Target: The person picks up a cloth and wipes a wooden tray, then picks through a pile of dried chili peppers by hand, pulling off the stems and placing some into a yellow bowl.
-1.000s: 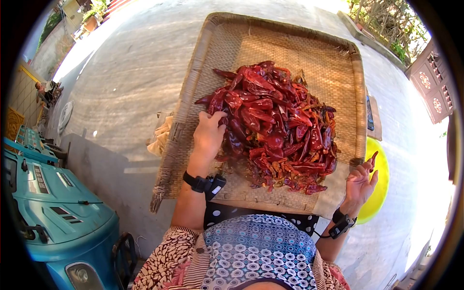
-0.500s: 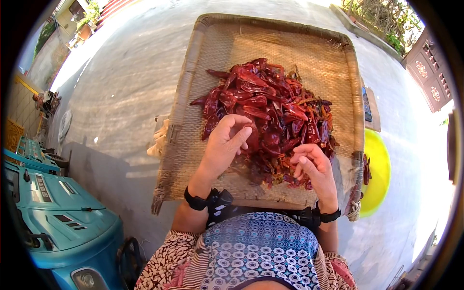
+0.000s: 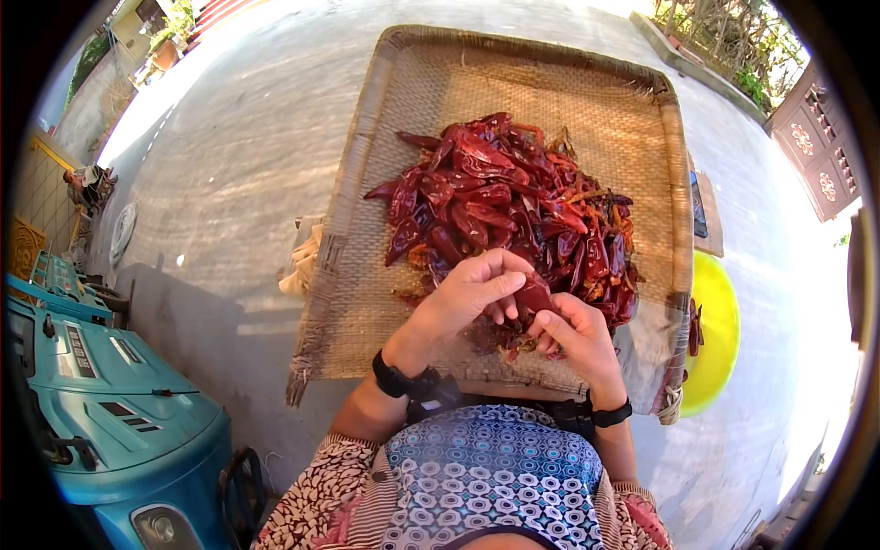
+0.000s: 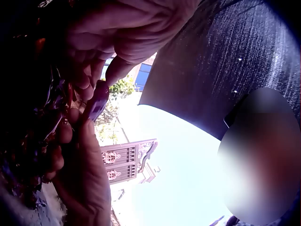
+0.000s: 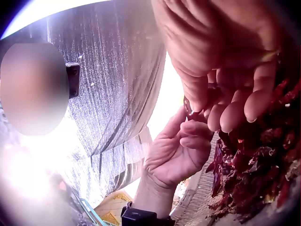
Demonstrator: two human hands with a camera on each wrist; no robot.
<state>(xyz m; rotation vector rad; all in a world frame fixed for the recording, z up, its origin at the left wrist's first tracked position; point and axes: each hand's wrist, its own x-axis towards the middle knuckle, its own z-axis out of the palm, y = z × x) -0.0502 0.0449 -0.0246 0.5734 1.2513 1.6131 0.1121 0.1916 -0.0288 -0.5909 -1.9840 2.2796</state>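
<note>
Fingers: left hand (image 3: pixel 467 295) and right hand (image 3: pixel 570 332) both pinch one dried chili (image 3: pixel 533 295) | chili at 6 o'clock of pepper heap (image 3: pixel 513 206) | heap on woven tray (image 3: pixel 367 183)

dark red chillies (image 3: pixel 513 197), tan woven tray (image 3: pixel 412 101), yellow basin (image 3: pixel 720 335)

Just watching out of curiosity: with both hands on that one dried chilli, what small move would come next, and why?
Probably pulling it apart or snapping off its stem: the left hand and right hand both pinch one dried chilli above the chilli pile on the woven tray.
</note>
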